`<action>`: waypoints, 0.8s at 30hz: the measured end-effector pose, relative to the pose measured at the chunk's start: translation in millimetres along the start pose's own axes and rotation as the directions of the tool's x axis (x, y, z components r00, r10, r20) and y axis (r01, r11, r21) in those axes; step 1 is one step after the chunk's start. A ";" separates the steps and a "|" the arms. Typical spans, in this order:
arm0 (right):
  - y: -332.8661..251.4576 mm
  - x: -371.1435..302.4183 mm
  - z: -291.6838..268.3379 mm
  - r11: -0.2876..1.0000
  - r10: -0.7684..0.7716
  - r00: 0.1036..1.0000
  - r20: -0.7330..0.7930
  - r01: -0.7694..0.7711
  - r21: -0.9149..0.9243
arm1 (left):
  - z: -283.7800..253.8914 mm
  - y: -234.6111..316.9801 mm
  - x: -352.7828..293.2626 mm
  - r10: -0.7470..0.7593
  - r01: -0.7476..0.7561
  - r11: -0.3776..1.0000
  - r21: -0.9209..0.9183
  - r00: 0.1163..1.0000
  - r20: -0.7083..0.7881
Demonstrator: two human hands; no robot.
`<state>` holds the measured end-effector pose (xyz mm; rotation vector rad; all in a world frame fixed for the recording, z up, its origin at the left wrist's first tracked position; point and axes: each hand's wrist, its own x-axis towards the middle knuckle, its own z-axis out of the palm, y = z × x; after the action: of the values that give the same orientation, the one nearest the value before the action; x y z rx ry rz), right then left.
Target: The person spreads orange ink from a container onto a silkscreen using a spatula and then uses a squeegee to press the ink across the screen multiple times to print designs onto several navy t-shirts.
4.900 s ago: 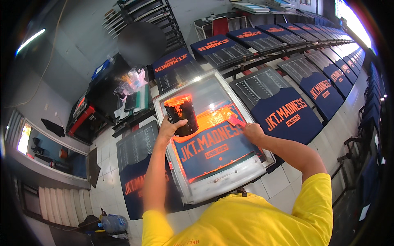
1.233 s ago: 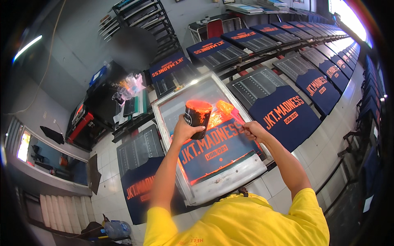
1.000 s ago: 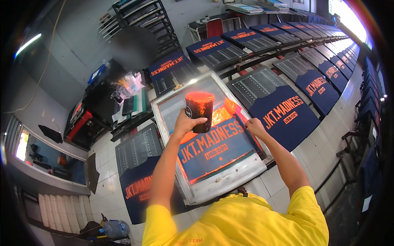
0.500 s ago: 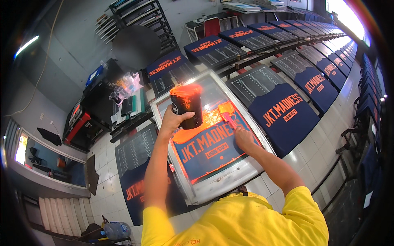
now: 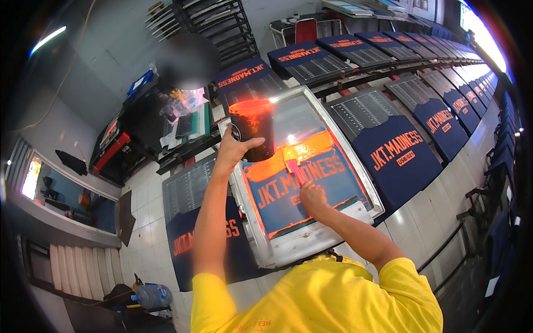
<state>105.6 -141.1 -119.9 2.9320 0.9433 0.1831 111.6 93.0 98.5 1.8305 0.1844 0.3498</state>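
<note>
L hand (image 5: 234, 150) grasps blk cup (image 5: 256, 130) w/ orange rim, over L part of framed screen (image 5: 302, 241); R hand (image 5: 312, 197) grips pink spatula (image 5: 296, 172), head nr orange ink (image 5: 312, 146) on screen.

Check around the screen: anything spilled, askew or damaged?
Nothing clearly wrong stands out. Slightly untidy: orange ink streaks the borders of the mesh, away from the main band. The left hand holds the dark cup above it; the right hand holds the pink spatula.

Orange lettering (image 5: 398, 150) marks the navy fabric (image 5: 402, 183), framed screen (image 5: 300, 242) and yellow shirt (image 5: 327, 297).
</note>
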 end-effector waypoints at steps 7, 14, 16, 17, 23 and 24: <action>-53.2 -6.3 5.4 0.993 -0.114 0.988 -0.106 0.110 -0.042 | -10.2 -14.3 -2.3 -0.014 0.013 1.000 -0.026 1.000 -0.025; -75.3 2.8 -8.1 0.977 -0.210 0.973 -0.100 0.213 0.017 | -17.7 -20.7 -12.1 -0.025 0.023 0.999 -0.028 0.998 -0.051; -71.2 6.3 -11.0 0.970 -0.242 0.959 -0.149 0.234 -0.067 | -18.4 -24.4 -11.1 0.005 -0.005 1.000 -0.003 0.997 -0.074; -64.4 8.9 -12.2 0.962 -0.267 0.947 -0.177 0.252 -0.101 | -19.3 -26.2 -11.2 -0.013 0.013 1.000 0.000 0.997 -0.080; 20.6 30.7 -36.5 0.860 -0.467 0.865 -0.182 0.398 -0.319 | -21.7 -39.3 -12.4 -0.033 0.031 0.999 -0.035 0.997 -0.072; 33.5 36.1 -45.4 0.845 -0.490 0.858 -0.154 0.424 -0.325 | -21.9 -45.1 -11.9 -0.032 0.029 0.999 -0.037 0.996 -0.085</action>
<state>148.1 -146.4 -68.4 2.3739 1.4852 0.5887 95.6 122.2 59.2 1.7766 0.2631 0.4076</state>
